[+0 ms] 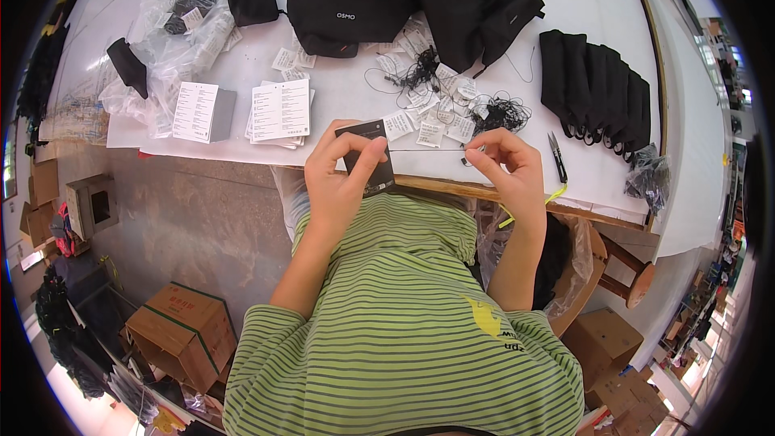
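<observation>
Near the table's front edge, my left hand (333,182) is closed on a black card hang tag (376,168), thumb across its face. A thin black string (428,150) runs from the tag's side toward my right hand (518,173), whose thumb and forefinger pinch its end. Just beyond my hands lie small white printed labels (429,132) in a loose heap. Among them are tangled bundles of black strings (500,115). To the left of my left hand stands a stack of white printed cards (280,109), with a second stack of white cards (196,111) beside it.
Black bags (347,16) are piled at the far side. Several black pouches (596,89) stand in a row at the right, near small black snips (558,157). Clear plastic bags (182,48) lie at the left. Cardboard boxes (182,331) stand on the floor.
</observation>
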{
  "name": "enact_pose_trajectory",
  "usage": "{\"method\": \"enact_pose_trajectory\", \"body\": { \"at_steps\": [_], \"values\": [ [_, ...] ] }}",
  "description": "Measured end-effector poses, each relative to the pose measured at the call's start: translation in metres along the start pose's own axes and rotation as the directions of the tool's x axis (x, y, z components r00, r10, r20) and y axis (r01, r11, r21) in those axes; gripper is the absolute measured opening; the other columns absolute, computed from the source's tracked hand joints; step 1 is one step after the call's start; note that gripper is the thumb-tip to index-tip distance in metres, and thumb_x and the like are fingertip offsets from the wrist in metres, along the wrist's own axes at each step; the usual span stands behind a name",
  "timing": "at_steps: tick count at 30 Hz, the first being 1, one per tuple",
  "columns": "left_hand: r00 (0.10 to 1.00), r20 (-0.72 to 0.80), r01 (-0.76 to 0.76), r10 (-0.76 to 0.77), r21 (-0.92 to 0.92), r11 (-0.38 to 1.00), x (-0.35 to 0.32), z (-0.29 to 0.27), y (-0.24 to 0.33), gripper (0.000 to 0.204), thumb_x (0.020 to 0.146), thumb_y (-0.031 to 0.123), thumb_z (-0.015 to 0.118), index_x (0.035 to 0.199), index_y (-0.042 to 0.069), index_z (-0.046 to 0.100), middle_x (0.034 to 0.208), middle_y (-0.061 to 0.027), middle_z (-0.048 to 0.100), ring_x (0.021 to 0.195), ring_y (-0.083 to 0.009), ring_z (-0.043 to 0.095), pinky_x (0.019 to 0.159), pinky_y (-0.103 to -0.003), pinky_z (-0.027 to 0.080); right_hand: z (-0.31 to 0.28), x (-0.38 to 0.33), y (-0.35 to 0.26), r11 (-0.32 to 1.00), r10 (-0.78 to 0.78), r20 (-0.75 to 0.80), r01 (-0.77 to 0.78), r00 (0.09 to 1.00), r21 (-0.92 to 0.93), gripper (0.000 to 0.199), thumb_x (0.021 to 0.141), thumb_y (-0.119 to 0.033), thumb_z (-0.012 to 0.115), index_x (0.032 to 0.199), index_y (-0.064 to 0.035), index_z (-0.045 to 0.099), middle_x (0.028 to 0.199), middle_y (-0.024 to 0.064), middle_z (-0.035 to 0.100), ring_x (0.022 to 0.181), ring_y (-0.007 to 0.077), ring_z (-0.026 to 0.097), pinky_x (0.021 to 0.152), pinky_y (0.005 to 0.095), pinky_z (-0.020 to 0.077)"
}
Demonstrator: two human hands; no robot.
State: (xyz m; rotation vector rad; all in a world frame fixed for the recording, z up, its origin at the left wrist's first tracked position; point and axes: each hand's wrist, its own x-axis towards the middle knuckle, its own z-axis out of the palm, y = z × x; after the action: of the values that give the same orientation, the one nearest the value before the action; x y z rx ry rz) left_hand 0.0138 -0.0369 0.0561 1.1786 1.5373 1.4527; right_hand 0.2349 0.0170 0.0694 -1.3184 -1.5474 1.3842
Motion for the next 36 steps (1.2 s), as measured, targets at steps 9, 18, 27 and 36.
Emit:
{"method": "enact_pose_trajectory", "body": {
  "at_steps": [9, 18, 27, 36],
  "values": [
    [0.997, -0.004, 0.08, -0.081, -0.077, 0.994, -0.002, 0.003, 0.002, 0.019, 0.082, 0.009, 0.069, 0.068, -0.001, 0.062, 0.084, -0.0051, 0.058, 0.076, -0.0111, 0.052, 0.068, -0.022, 0.04, -0.004, -0.001, -0.003, 1.0, -0.016, 0.028, 0.016, 0.999, -0.006, 0.009, 0.078, -0.01, 0.073, 0.084, -0.0058, 0.067, 0.06, -0.0073, 0.041, 0.056, 0.0027, 0.034, 0.053, 0.0206, 0.0257],
    [0.98, 0.149, 0.156, -0.133, -0.152, 0.976, -0.004, 0.008, 0.003, 0.011, 0.081, 0.002, 0.068, 0.072, -0.003, 0.062, 0.088, -0.0067, 0.058, 0.079, -0.012, 0.053, 0.07, -0.022, 0.041, -0.019, -0.009, -0.017, 0.999, 0.022, -0.019, -0.021, 1.0, 0.027, 0.012, 0.082, -0.014, 0.07, 0.084, -0.0026, 0.067, 0.063, -0.0044, 0.055, 0.055, 0.0026, 0.039, 0.052, 0.0202, 0.0304],
    [0.974, 0.226, -0.035, 0.034, 0.0, 0.999, 0.005, 0.017, 0.013, 0.01, 0.078, 0.005, 0.072, 0.086, 0.001, 0.067, 0.095, -0.0069, 0.058, 0.087, -0.0158, 0.057, 0.077, -0.024, 0.043, -0.024, -0.016, -0.001, 0.998, 0.064, 0.055, -0.062, 0.996, -0.028, 0.018, 0.08, -0.015, 0.071, 0.097, -0.009, 0.069, 0.058, -0.0079, 0.042, 0.05, 0.0011, 0.028, 0.049, 0.0203, 0.0225],
    [0.965, 0.248, -0.091, 0.089, -0.001, 0.996, 0.006, 0.015, 0.02, 0.011, 0.081, 0.007, 0.07, 0.091, 0.004, 0.069, 0.097, -0.008, 0.058, 0.087, -0.0171, 0.059, 0.076, -0.026, 0.045, 0.023, -0.003, -0.003, 0.969, -0.01, 0.159, -0.029, 0.987, 0.246, 0.027, 0.085, -0.015, 0.067, 0.111, -0.0083, 0.063, 0.069, -0.0068, 0.05, 0.053, -0.0001, 0.034, 0.05, 0.0183, 0.027]
  ]
}}
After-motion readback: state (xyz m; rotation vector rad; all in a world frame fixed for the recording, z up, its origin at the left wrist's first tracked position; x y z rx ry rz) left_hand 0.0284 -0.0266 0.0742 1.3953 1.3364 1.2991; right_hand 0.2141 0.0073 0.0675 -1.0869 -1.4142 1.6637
